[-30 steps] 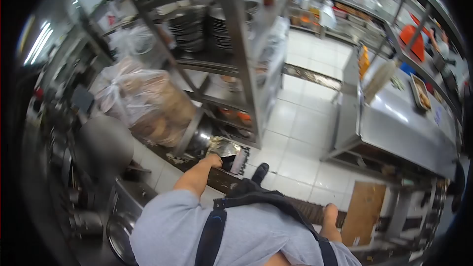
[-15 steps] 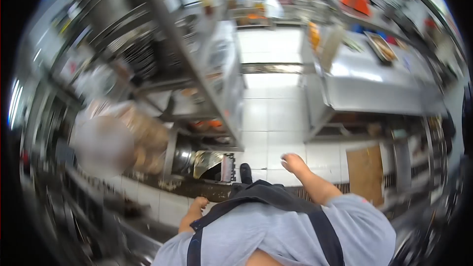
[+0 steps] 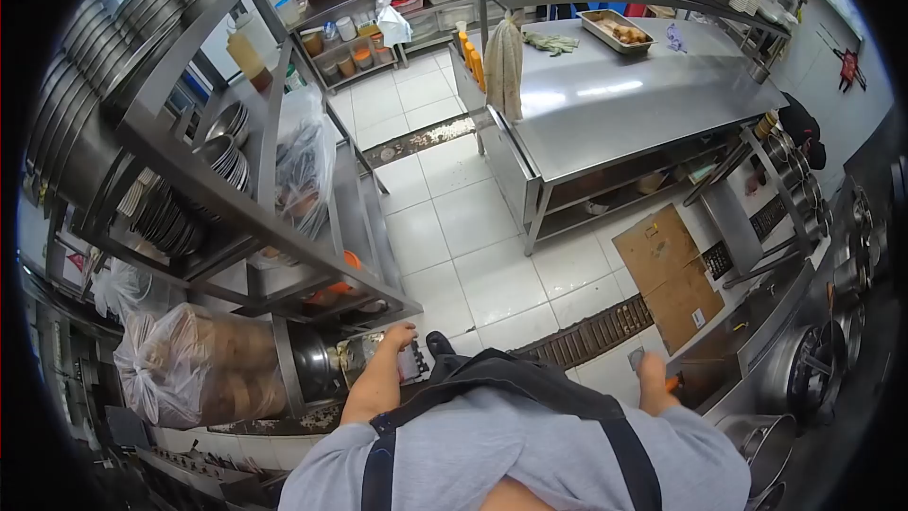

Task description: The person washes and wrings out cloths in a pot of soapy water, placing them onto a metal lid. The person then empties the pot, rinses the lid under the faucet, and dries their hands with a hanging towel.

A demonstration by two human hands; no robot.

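My left hand (image 3: 399, 335) hangs in front of my body on the left, with its fingers loosely curled and no object showing in them. Below it are the lower end of a steel shelving rack (image 3: 397, 306) and a round metal pot (image 3: 314, 360) on the low shelf. My right hand (image 3: 651, 371) is low on the right, over the floor drain side, with its fingers mostly hidden from above. A small grey patch (image 3: 637, 358) shows at its fingertips; I cannot make out what it is. An orange item (image 3: 672, 384) lies close beside the right wrist.
A steel worktable (image 3: 615, 123) bears a tray of food (image 3: 617, 31); a towel (image 3: 506, 66) hangs at its corner. Flattened cardboard (image 3: 667, 270) lies by a floor grate (image 3: 591, 336). Left stand stacked pans (image 3: 76, 132) and a bagged bundle (image 3: 203, 364). Pots (image 3: 804, 369) stand right.
The view has turned right and sharpened, bringing more of the right side into sight. My left hand has swung forward, and my right hand has dropped back toward my body.
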